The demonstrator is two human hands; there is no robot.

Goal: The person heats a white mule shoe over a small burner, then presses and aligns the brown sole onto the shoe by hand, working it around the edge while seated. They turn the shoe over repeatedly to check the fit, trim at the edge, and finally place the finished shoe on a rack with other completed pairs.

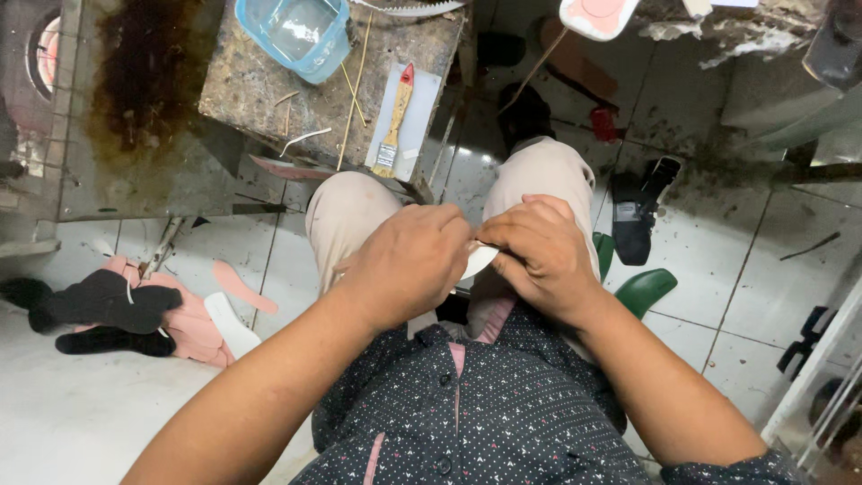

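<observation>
Left hand: the left hand [409,260] is held over the lap, fingers curled shut on the near edge of a thin white insole piece [478,259].
Right hand: the right hand [541,256] is closed on the same piece from the other side, fingertips pressed against it; the two hands almost touch.
White insole piece: only a small curved part is seen between the hands, above the knees in beige trousers [346,220].
Desk: a worn stone-topped desk [260,94] stands beyond the hands, past the knees.
Brush: a paintbrush with a red-tipped wooden handle [395,121] lies on a pale sheet at the desk's near edge, beyond the left hand.
Container: a light blue plastic tub [296,31] sits further off on the desk.
Floor, left of the hands: pink and black sole cut-outs [135,310] are piled on the white tiles.
Floor, right of the hands: a black sandal [639,211] lies on the tiles, and green stool legs [645,289] show just beside the right wrist.
</observation>
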